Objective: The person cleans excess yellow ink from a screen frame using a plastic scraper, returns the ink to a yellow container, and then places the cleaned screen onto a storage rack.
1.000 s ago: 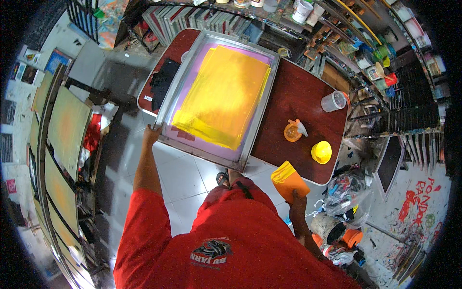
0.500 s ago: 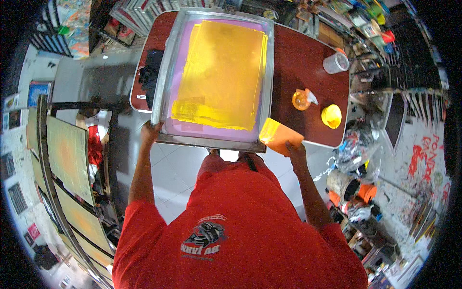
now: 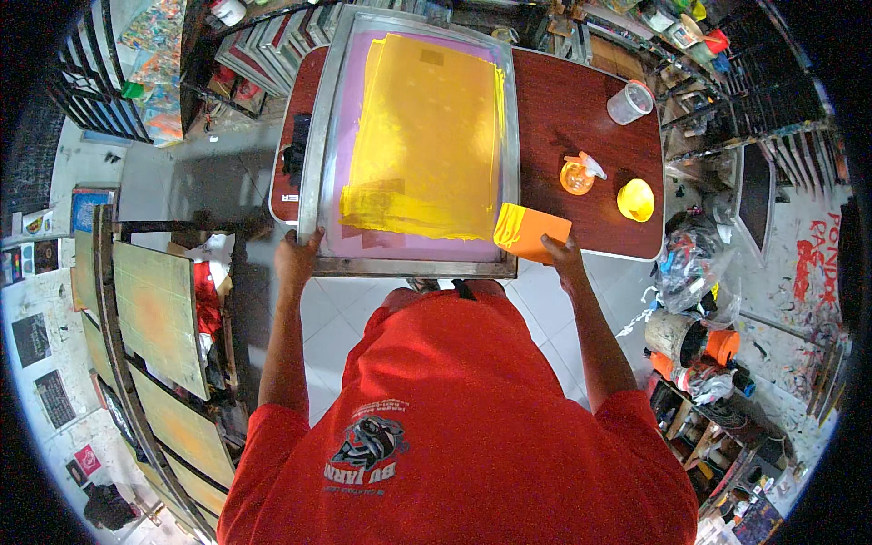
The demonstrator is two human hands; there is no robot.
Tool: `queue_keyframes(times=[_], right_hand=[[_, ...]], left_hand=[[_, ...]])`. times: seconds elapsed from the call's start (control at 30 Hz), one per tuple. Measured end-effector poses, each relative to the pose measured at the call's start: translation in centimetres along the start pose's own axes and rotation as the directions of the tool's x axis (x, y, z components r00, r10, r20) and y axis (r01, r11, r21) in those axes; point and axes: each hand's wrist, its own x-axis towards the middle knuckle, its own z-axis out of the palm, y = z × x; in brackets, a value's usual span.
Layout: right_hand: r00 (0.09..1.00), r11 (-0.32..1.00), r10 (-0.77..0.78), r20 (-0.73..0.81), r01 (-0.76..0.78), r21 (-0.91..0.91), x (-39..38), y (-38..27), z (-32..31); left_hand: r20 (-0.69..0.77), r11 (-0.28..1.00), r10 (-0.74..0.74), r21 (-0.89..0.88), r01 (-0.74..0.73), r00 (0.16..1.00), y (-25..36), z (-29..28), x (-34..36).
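Observation:
A metal-framed printing screen (image 3: 322, 154) with a lilac mesh, coated in a broad layer of yellow paste (image 3: 422, 136), lies across a dark red table (image 3: 563, 118) and overhangs its front edge. My left hand (image 3: 300, 254) grips the frame at its lower left corner. My right hand (image 3: 560, 252) holds an orange flat scraper (image 3: 543, 236) with yellow paste along its left end, beside the frame's lower right corner. On the table's right are a small orange spray bottle (image 3: 577, 177), a yellow cup (image 3: 634, 198) and a clear plastic cup (image 3: 629, 103). A black item (image 3: 295, 145) lies left of the screen.
A drying rack (image 3: 150, 309) with yellowish boards stands to my left. Cluttered shelves (image 3: 690, 64) and stacked frames (image 3: 259, 59) line the back and right. Buckets (image 3: 668, 331) and bagged material (image 3: 681, 263) sit on the right.
My right hand has moved up with the scraper to the screen's lower right corner. The screen now appears more upright and centred in view; my left hand still grips it.

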Motion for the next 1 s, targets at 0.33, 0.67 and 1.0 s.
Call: queue_keyframes(times=[0.33, 0.67, 1.0], right_hand=[[0.989, 0.997, 0.070, 0.129, -0.073, 0.020, 2.1, 4.5, -1.6], [0.994, 0.998, 0.056, 0.092, -0.053, -0.027, 3.0, 7.3, -1.9], [0.983, 0.995, 0.065, 0.173, -0.052, -0.082, 5.1, 9.7, -2.0]], left_hand=[[-0.108, 0.997, 0.049, 0.072, -0.041, 0.993, 4.3, -1.2, -3.4], [-0.046, 0.994, 0.108, 0.030, -0.107, 0.993, 8.1, -3.1, -6.8], [-0.030, 0.965, 0.257, 0.060, -0.255, 0.966, 12.8, -5.3, -9.7]])
